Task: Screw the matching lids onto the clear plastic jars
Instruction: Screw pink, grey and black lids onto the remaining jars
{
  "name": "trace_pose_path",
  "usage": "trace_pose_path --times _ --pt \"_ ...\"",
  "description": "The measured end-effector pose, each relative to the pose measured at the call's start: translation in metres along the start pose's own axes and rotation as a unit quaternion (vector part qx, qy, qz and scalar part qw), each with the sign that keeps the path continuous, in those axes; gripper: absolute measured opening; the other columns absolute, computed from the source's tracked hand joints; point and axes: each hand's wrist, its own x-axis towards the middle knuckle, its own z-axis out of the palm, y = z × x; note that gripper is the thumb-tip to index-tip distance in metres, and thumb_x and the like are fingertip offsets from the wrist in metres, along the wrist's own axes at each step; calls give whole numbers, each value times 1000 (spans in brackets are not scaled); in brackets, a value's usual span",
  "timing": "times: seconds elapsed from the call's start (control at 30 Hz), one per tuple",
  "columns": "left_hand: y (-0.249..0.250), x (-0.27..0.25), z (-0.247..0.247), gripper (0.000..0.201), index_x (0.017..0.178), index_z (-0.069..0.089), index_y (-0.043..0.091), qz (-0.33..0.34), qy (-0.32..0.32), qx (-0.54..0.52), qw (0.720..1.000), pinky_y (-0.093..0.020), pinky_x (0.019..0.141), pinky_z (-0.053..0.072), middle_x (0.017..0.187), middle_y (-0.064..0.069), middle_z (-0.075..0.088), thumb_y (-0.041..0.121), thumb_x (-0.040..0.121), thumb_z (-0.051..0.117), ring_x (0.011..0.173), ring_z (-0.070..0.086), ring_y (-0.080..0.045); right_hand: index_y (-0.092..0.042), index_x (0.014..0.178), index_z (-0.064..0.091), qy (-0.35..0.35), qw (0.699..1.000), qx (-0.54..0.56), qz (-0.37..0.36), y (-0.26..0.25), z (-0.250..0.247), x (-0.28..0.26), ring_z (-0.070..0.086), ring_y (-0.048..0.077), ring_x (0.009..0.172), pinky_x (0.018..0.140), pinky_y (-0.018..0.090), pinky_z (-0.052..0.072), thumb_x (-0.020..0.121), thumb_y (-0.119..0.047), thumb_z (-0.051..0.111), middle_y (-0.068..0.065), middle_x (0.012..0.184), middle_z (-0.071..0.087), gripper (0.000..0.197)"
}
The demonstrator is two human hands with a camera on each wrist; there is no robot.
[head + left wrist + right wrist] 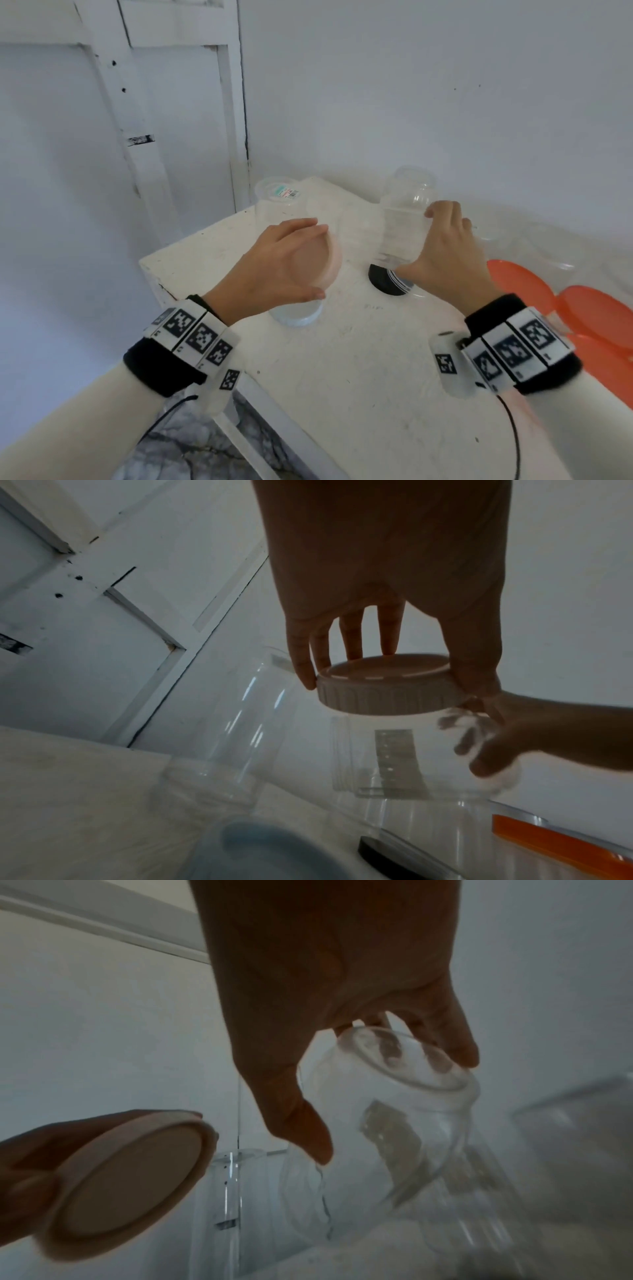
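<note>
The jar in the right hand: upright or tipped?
Tipped. The clear jar leans in the right hand, its base uppermost in the right wrist view, and no lid on it.

Left hand (274,270) with lid (317,263) over table (359,377), blue lid (298,313) below it, right hand (445,253) gripping jar (400,236) to the right, black lid (385,282) under jar, upturned jar (279,202) behind left hand, orange lids (561,308) far right.
</note>
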Motion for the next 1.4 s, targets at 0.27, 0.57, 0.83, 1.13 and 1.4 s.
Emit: trace_pose_path --times 0.27,0.57,0.83,1.13,1.4 --pt "15 17 12 83 136 36 40 44 26 -49 998 -40 105 38 143 18 34 59 62 69 129 32 -5 -12 138 32 -20 981 155 113 23 14 -55 35 17 114 92 23 30 56 -31 88 5 131 27 101" --pt "26 42 14 84 140 38 30 74 58 -68 993 -44 104 39 144 11 35 58 66 68 131 34 -6 -12 130 38 -60 949 232 203 30 27 -81 48 17 113 85 27 41 58 -31 87 2 124 47 89" --pt "43 59 27 75 139 41 28 113 32 -73 990 -33 108 34 136 17 39 58 73 61 129 35 -5 -20 129 28 -82 918 321 218 44 28 -87 54 14 102 78 27 49 51 -32 91 -3 116 46 101" --pt "65 76 50 71 136 44 30 145 -43 -58 987 -17 105 24 140 20 37 61 73 57 128 31 -2 -22 139 12 -141 909 347 182 57 24 -97 48 17 113 87 28 42 60 -21 87 -3 130 39 109" --pt "88 89 69 70 133 48 28 194 -121 -22 973 -25 107 23 137 17 39 61 71 54 128 30 -8 -27 132 24 -119 905 364 187 65 19 -105 41 11 124 98 31 41 62 -47 78 -9 134 38 91"
